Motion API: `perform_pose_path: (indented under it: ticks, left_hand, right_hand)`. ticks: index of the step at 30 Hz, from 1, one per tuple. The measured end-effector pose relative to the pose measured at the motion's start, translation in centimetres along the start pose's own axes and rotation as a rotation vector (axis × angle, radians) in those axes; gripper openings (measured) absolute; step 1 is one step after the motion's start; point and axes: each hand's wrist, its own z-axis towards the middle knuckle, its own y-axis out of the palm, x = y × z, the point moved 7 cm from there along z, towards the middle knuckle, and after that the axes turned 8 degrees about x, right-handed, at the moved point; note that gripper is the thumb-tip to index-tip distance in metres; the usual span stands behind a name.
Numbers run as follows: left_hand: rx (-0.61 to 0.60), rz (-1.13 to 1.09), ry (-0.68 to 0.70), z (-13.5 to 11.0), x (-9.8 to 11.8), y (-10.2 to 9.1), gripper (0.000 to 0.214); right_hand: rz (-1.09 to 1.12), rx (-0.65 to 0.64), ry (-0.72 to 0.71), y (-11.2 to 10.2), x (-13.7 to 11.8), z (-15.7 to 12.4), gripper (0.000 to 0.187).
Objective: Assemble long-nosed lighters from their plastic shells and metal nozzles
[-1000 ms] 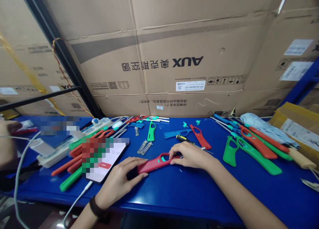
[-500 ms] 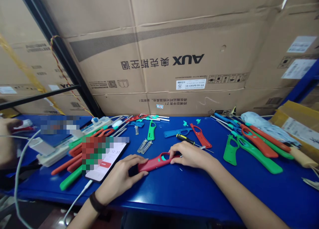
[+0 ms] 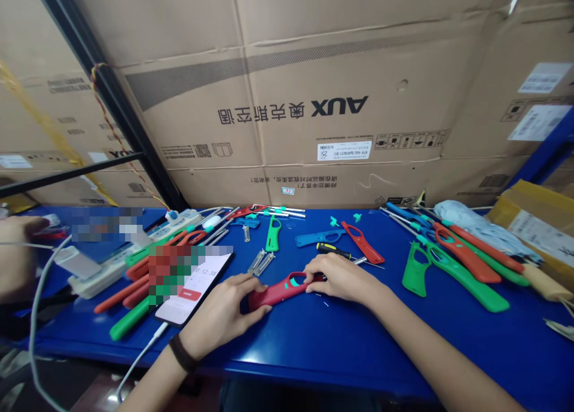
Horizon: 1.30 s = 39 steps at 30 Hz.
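A red lighter body [image 3: 281, 288] with a teal trigger lies flat on the blue table [image 3: 341, 340]. My left hand [image 3: 224, 316] is wrapped round its near, dark end. My right hand [image 3: 343, 278] presses on its far end with the fingers curled over it. A black and yellow screwdriver [image 3: 334, 250] lies just behind my right hand. A phone [image 3: 192, 286] showing a timer rests left of my left hand.
Green, red and blue lighter shells [image 3: 452, 262] lie in heaps at right and at left [image 3: 134, 280]. A white power strip [image 3: 112, 262] and cables sit at left. Another person's hand [image 3: 15, 256] is at the far left edge. Cardboard boxes [image 3: 314, 101] wall the back.
My left hand has slid a little further over the lighter's near end. The phone's timer has ticked on. Otherwise the hands hold the same place.
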Motion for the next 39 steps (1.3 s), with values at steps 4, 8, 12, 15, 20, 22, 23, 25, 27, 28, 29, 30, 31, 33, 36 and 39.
perform_pose_path:
  ticks: [4, 8, 12, 15, 20, 22, 23, 25, 27, 28, 29, 30, 31, 33, 36, 39]
  left_hand:
    - [0.072, 0.269, 0.222, 0.0, 1.3, 0.6, 0.018]
    - [0.145, 0.468, 0.43, -0.2, 2.4, 1.8, 0.029]
    - [0.183, 0.528, 0.429, 0.1, 2.3, 2.3, 0.03]
    - [0.23, 0.491, 0.363, 0.3, 2.1, 1.9, 0.029]
    - [0.293, 0.432, 0.333, 0.1, 2.0, 1.1, 0.027]
    - [0.294, 0.368, 0.296, 0.0, 1.7, 0.8, 0.027]
    - [0.299, 0.318, 0.261, 0.0, 1.6, 0.6, 0.027]
    - [0.305, 0.144, 0.128, 0.3, 1.0, 0.2, 0.026]
    - [0.281, -0.126, -0.07, 0.7, 0.4, 0.1, 0.026]
    - [0.255, -0.282, -0.169, 0.9, 0.3, 0.3, 0.026]
    - [0.222, -0.437, -0.255, 1.1, 0.4, 0.7, 0.028]
    - [0.189, -0.579, -0.322, 1.3, 0.7, 1.1, 0.031]
    - [0.159, -0.702, -0.376, 1.6, 1.1, 1.6, 0.033]
    - [0.101, -0.874, -0.452, 2.0, 1.9, 2.7, 0.038]
    - [0.047, -0.971, -0.506, 2.3, 2.6, 3.9, 0.043]
    - [0.063, -0.958, -0.504, 2.4, 2.5, 4.3, 0.045]
  right_hand:
    - [-0.101, 0.06, -0.031, -0.4, -0.7, 0.0, 0.01]
    - [-0.171, 0.058, -0.114, -0.1, -1.5, 0.2, 0.01]
    - [-0.194, 0.083, -0.169, 0.3, -1.6, 0.2, 0.014]
    - [-0.206, 0.142, -0.192, 0.3, -1.8, 0.2, 0.021]
    - [-0.209, 0.191, -0.253, 0.0, -2.6, -0.1, 0.027]
    - [-0.17, 0.228, -0.284, -0.7, -2.9, -0.2, 0.026]
    - [-0.148, 0.267, -0.311, -1.2, -3.2, -0.4, 0.025]
    - [-0.111, 0.414, -0.35, -2.8, -3.6, -0.8, 0.021]
    - [-0.082, 0.649, -0.284, -4.8, -3.3, -1.4, 0.018]
    - [-0.056, 0.76, -0.205, -5.7, -2.8, -1.7, 0.019]
    - [-0.012, 0.833, -0.115, -6.3, -2.2, -1.9, 0.023]
    - [0.055, 0.854, -0.029, -6.4, -1.6, -1.9, 0.028]
    - [0.145, 0.816, 0.044, -6.0, -1.0, -1.6, 0.032]
    - [0.368, 0.634, 0.132, -4.4, -0.2, -0.5, 0.039]
    - [0.622, 0.459, 0.177, -2.2, 0.4, 0.5, 0.051]
    - [0.669, 0.425, 0.212, -1.3, 0.9, 0.7, 0.057]
